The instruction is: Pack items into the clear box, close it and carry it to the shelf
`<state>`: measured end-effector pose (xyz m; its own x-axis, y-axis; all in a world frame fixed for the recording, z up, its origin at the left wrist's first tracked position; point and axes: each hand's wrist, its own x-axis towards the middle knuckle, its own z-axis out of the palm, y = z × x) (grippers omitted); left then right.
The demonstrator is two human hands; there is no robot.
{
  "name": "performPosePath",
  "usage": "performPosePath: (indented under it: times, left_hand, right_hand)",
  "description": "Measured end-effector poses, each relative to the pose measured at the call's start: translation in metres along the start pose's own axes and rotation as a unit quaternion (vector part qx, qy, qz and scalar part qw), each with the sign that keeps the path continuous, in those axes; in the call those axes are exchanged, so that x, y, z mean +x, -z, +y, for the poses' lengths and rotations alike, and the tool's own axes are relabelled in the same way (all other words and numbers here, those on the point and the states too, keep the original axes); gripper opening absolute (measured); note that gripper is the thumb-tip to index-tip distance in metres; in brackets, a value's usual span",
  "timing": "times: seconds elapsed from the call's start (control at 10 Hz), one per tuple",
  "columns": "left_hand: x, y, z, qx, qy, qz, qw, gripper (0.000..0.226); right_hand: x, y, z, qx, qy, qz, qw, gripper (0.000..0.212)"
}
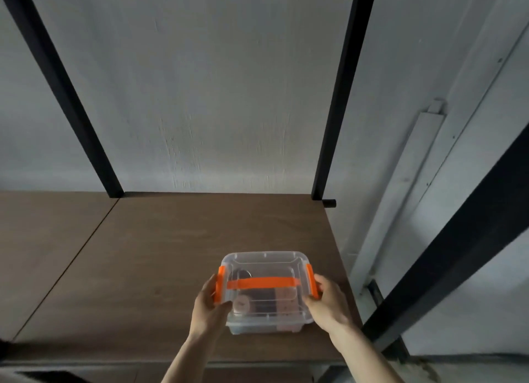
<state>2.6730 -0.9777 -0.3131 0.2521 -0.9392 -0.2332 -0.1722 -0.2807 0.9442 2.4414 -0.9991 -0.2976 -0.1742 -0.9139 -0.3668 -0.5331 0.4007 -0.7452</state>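
The clear box [264,263] rests on the brown wooden shelf board [160,253], near its right front corner. Its lid is on, with an orange handle [263,283] lying flat across the top and an orange latch at each end. Dark and pinkish items show dimly through the lid. My left hand [207,305] grips the box's left end at the orange latch. At the right end, my right hand [327,304] holds the box by the other latch.
Black metal posts [337,96] rise from the back of the shelf against a grey wall. A thick black diagonal beam [458,239] runs just right of the shelf edge. A seam [71,256] splits the board at the left. A white cable duct [400,182] runs down the wall.
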Motion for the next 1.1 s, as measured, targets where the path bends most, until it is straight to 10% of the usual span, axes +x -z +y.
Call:
performPosePath:
  times: [1.1]
  left_hand:
    - [-0.089,0.030,-0.026,0.395,-0.043,-0.014,0.918,0.070]
  right_hand:
    - [-0.092,0.032,0.045,-0.317,0.187,0.012,0.930,0.063]
